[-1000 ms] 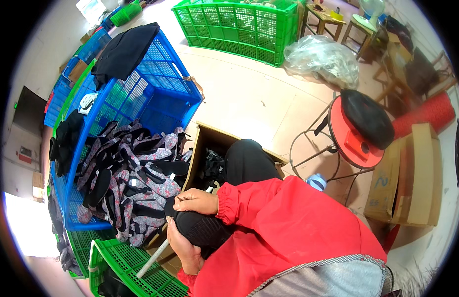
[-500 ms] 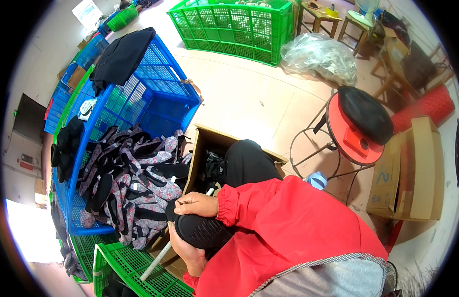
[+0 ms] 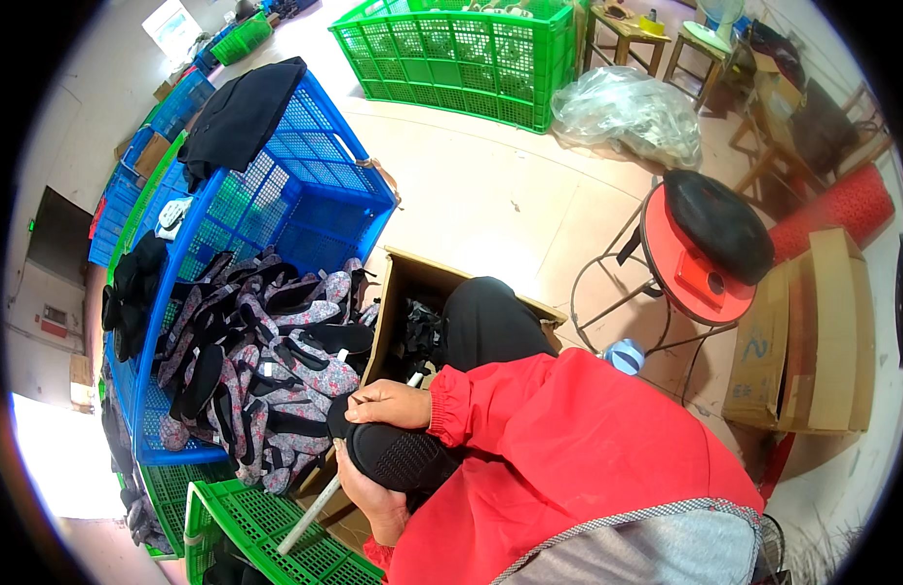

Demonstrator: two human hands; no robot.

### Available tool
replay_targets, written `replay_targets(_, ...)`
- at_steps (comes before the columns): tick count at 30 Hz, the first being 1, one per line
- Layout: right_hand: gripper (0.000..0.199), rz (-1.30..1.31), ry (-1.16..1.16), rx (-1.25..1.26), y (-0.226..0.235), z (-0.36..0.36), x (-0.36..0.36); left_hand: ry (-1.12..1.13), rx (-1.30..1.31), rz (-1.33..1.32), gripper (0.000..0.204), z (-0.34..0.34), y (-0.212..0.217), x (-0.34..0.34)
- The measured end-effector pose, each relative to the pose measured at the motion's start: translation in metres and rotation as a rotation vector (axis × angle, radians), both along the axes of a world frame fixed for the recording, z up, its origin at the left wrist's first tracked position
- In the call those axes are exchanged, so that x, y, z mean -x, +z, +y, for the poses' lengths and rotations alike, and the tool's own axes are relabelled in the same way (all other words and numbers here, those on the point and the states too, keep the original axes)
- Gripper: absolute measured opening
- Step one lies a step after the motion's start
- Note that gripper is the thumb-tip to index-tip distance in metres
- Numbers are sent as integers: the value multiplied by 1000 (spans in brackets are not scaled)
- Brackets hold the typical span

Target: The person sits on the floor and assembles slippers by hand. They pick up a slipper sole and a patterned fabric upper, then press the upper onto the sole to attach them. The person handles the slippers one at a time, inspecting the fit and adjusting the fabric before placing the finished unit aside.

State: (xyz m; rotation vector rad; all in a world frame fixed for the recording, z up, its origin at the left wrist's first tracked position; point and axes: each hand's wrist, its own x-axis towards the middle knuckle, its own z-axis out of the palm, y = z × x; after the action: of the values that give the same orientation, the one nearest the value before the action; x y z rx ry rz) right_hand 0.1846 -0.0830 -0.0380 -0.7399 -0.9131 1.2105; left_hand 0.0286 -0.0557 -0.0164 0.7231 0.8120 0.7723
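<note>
Beside the black sole, floral slippers lie heaped.

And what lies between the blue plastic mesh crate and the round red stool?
In the head view: an open brown cardboard box, the person's black-clothed knee and pale tiled floor.

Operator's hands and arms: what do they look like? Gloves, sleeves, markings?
Left hand and right hand: both bare, no gloves visible. Long, plain red sleeves; the right one ends in a gathered cuff at the wrist. No sleeve markings or cables visible.
</note>
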Motion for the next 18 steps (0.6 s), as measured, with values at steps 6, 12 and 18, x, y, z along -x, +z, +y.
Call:
replay_targets(6,32,36,13,0,-4,2,2,-3,-5,6,45,-2,2,0)
replay_targets(12,33,35,26,18,-3,3,4,7,-19,6,46,-1,-1,4)
replay_targets(18,33,39,26,8,-2,2,4,0,-8,-10,44,-2,2,3)
